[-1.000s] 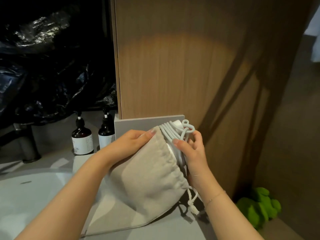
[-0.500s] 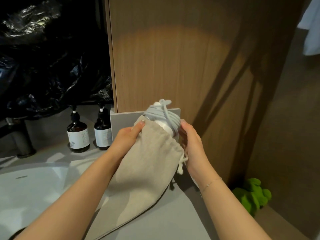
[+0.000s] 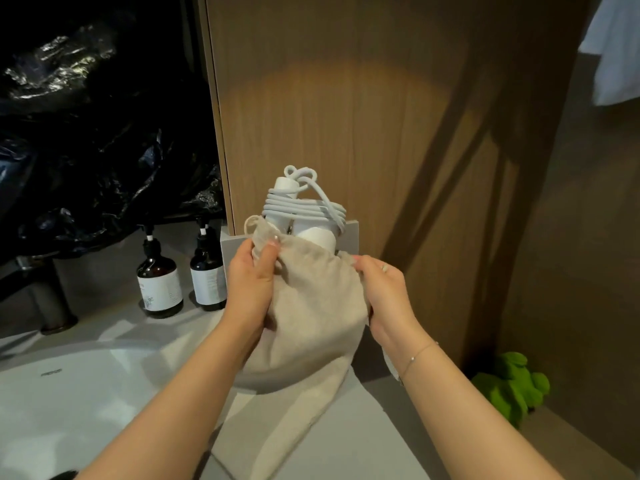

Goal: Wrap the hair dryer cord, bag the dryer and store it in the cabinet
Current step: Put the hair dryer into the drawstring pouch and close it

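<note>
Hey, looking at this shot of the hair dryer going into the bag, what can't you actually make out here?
- Lower hair dryer: head view, hidden inside the beige drawstring bag.
- Right hand fingers: behind the bag's edge.
- Labels on the two pump bottles: too small to read.
- Faucet: dark, cut off at the left edge.
- Green object on the floor: unclear what it is.

No legible text on anything.
</note>
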`<act>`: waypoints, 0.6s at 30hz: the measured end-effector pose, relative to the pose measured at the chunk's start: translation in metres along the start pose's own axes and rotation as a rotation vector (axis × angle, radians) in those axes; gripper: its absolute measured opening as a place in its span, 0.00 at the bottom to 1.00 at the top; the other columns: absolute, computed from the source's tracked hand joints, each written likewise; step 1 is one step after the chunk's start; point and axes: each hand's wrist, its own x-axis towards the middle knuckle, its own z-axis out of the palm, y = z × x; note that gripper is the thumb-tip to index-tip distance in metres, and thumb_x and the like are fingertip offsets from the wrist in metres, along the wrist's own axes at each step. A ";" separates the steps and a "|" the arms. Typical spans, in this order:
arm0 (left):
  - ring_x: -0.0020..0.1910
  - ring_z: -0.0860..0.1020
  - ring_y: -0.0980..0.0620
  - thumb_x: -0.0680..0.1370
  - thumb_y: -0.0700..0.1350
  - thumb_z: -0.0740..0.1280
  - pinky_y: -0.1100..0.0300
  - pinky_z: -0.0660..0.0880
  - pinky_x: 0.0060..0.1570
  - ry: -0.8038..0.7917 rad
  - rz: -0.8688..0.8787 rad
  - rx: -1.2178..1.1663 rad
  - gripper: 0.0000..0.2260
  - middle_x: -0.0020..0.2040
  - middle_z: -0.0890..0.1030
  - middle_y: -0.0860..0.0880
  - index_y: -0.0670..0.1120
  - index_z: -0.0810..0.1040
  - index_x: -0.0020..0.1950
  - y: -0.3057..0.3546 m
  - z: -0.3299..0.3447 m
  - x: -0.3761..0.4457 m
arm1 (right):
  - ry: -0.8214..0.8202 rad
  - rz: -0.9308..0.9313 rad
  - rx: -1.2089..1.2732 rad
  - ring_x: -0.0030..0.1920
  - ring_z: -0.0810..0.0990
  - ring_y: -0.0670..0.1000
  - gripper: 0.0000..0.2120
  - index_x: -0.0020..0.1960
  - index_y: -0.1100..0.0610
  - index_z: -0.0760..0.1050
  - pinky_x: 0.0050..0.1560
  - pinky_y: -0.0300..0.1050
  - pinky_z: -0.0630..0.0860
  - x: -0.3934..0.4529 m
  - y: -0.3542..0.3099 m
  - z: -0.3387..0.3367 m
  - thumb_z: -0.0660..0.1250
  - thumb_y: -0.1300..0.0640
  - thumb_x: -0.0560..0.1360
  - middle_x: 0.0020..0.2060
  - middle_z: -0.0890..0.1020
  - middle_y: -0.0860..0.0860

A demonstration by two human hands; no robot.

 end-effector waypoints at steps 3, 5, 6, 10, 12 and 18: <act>0.36 0.78 0.67 0.81 0.44 0.63 0.68 0.73 0.38 0.041 0.116 0.029 0.06 0.40 0.80 0.54 0.44 0.77 0.51 0.003 0.000 0.001 | -0.035 0.004 -0.089 0.40 0.79 0.54 0.11 0.49 0.61 0.82 0.40 0.45 0.76 0.020 -0.038 0.005 0.61 0.63 0.75 0.41 0.83 0.55; 0.37 0.78 0.68 0.82 0.42 0.63 0.72 0.73 0.38 0.075 0.158 0.023 0.05 0.42 0.80 0.54 0.43 0.77 0.54 0.002 -0.002 0.002 | -0.076 -0.037 -0.282 0.40 0.79 0.52 0.13 0.49 0.57 0.83 0.35 0.42 0.76 0.036 -0.067 0.014 0.60 0.63 0.75 0.43 0.83 0.54; 0.39 0.79 0.67 0.82 0.42 0.63 0.72 0.74 0.39 0.089 0.171 0.013 0.06 0.43 0.81 0.54 0.43 0.77 0.55 0.001 -0.003 0.003 | -0.078 -0.055 -0.365 0.40 0.79 0.51 0.13 0.50 0.56 0.83 0.33 0.41 0.76 0.042 -0.078 0.019 0.61 0.63 0.76 0.42 0.82 0.53; 0.43 0.79 0.67 0.81 0.40 0.62 0.72 0.74 0.43 0.076 0.210 0.035 0.05 0.47 0.80 0.53 0.47 0.74 0.56 -0.009 -0.011 0.006 | -0.118 -0.032 -0.447 0.42 0.81 0.53 0.14 0.50 0.57 0.83 0.39 0.43 0.80 0.061 -0.082 0.034 0.60 0.65 0.77 0.44 0.83 0.55; 0.43 0.78 0.66 0.81 0.40 0.63 0.71 0.73 0.44 0.026 0.255 0.112 0.07 0.46 0.79 0.54 0.52 0.72 0.54 -0.019 -0.015 0.005 | -0.154 -0.017 -0.451 0.44 0.81 0.55 0.14 0.47 0.55 0.84 0.44 0.46 0.80 0.067 -0.076 0.041 0.60 0.65 0.76 0.45 0.83 0.56; 0.53 0.76 0.61 0.76 0.54 0.61 0.66 0.72 0.50 -0.187 0.314 0.479 0.15 0.54 0.76 0.59 0.55 0.68 0.63 -0.053 -0.025 0.008 | -0.143 -0.082 -0.604 0.36 0.74 0.50 0.10 0.51 0.63 0.83 0.37 0.43 0.71 0.084 -0.057 0.036 0.65 0.61 0.75 0.38 0.79 0.55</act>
